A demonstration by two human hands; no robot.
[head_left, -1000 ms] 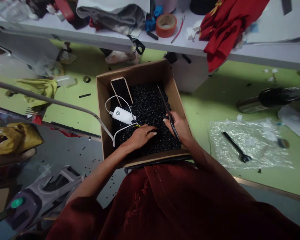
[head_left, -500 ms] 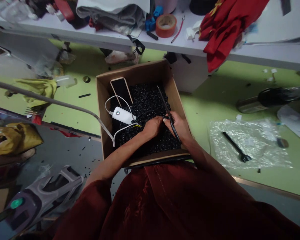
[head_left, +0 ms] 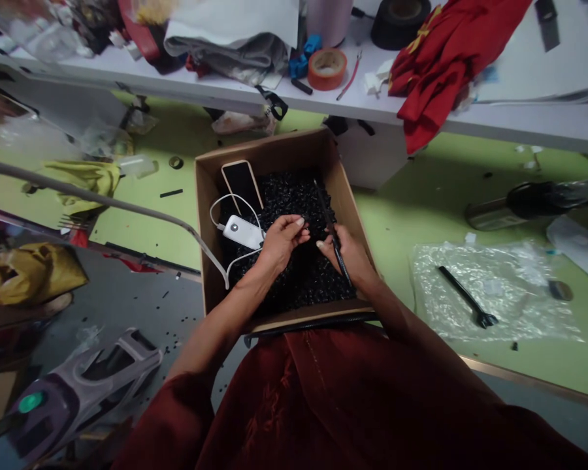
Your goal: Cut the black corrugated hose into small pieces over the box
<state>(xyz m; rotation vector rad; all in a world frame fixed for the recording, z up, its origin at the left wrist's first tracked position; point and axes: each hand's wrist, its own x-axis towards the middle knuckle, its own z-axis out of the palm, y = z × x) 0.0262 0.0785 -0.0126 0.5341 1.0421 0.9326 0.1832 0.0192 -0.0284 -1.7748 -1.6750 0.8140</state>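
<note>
An open cardboard box (head_left: 357, 199) in front of my body holds a heap of small glossy black pieces (head_left: 287, 189). Above the heap, my left hand (head_left: 279, 243) has thumb and fingertips pinched together; what they hold, if anything, is too small to name. A long, thin black tool with a narrow tip (head_left: 323, 202) is gripped in my right hand (head_left: 351, 256), slanting up and left over the pieces. Its exact kind is unclear. A phone (head_left: 242, 184) leans in the box's far left corner. Near my left hand lies a white power bank (head_left: 240, 232) with a white cable.
A grey cord (head_left: 127, 205) runs from the left into the box. Behind stands a shelf (head_left: 215, 91) with orange tape (head_left: 326, 68) and red cloth (head_left: 436, 78). At right are a plastic bag (head_left: 441, 303), a black forked-end piece (head_left: 465, 297) and a bottle (head_left: 494, 209).
My left hand has moved up and left, away from my right hand, and its fingertips now show. The right hand keeps its hold on the black tool. The whole view has shifted slightly.
</note>
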